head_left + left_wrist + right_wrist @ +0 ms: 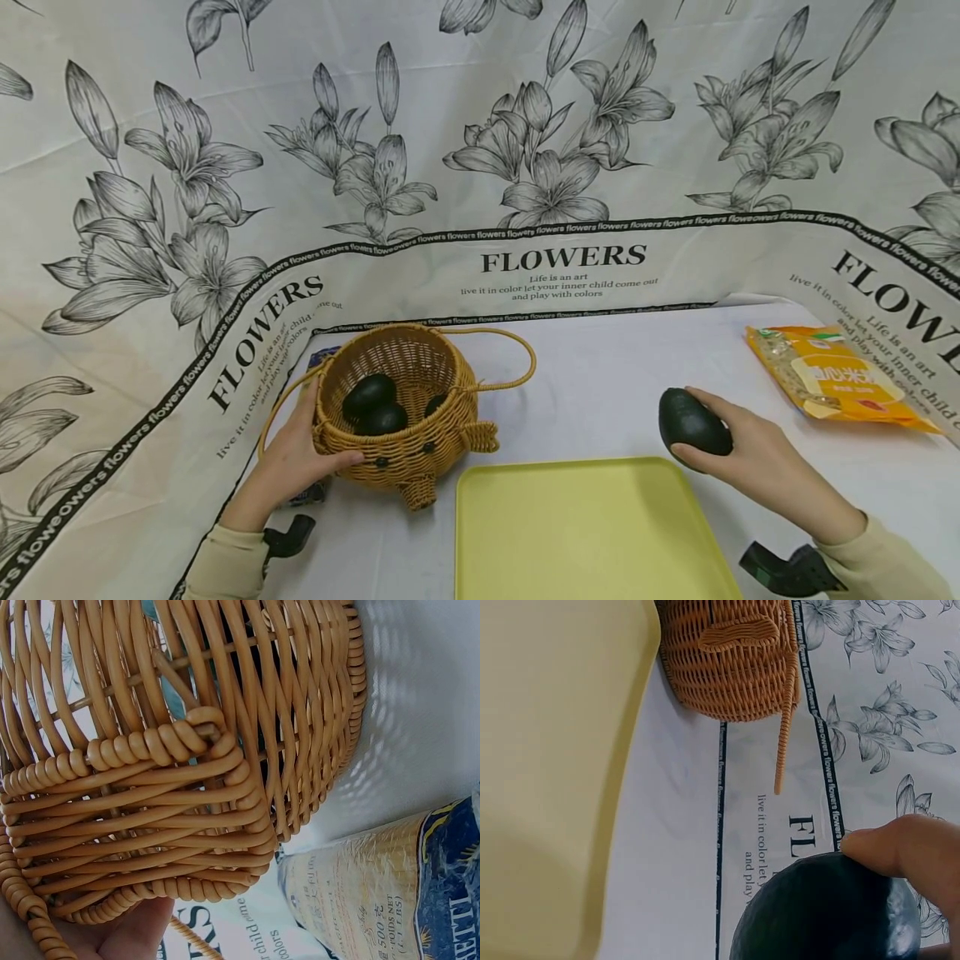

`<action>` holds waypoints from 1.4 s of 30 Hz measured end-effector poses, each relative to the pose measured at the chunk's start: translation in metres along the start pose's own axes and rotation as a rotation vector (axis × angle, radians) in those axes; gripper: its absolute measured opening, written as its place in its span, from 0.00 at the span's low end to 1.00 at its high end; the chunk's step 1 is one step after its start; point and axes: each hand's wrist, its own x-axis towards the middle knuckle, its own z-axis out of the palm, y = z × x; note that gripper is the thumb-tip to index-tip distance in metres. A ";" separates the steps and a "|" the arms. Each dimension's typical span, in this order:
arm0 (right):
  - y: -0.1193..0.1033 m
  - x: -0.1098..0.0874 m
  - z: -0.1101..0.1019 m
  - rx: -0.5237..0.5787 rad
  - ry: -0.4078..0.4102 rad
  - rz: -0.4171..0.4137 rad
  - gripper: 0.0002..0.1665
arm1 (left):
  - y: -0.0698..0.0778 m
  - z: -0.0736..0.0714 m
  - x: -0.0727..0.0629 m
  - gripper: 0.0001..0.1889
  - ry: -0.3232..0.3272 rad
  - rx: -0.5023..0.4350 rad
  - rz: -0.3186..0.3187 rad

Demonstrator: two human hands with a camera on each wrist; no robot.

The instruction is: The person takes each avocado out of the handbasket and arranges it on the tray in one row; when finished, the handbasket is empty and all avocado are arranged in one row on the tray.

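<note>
A wicker basket [442, 446] shaped like an animal face stands at the left of the table, tilted toward me. My left hand [288, 450] grips its left side, thumb over the front and fingers behind. Several dark green avocados [382, 419] lie inside the basket. On the right, my right hand [757, 454] holds another dark avocado [688, 423] above the table, just past the tray's far right corner. The right wrist view shows this held avocado [825, 915] close up, with a finger on its skin. In the left wrist view the wicker wall [135, 832] hides most of the hand.
A yellow tray [585, 533] lies at the front middle. An orange food packet [840, 375] rests at the back right. Beside the basket lies a spaghetti packet [375, 892], mostly hidden in the head view. The basket's handle [525, 354] sticks out to the right. Flower-printed cloth [555, 275] hangs behind.
</note>
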 end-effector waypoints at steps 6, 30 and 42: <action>0.002 0.000 0.002 0.003 0.002 -0.006 0.51 | 0.001 0.000 0.000 0.66 -0.001 0.001 -0.002; 0.006 -0.001 0.020 0.027 -0.031 -0.035 0.51 | 0.000 0.000 -0.001 0.66 -0.007 -0.003 -0.005; 0.009 -0.003 0.034 0.034 -0.027 -0.059 0.49 | 0.002 0.000 0.000 0.66 -0.007 -0.003 -0.010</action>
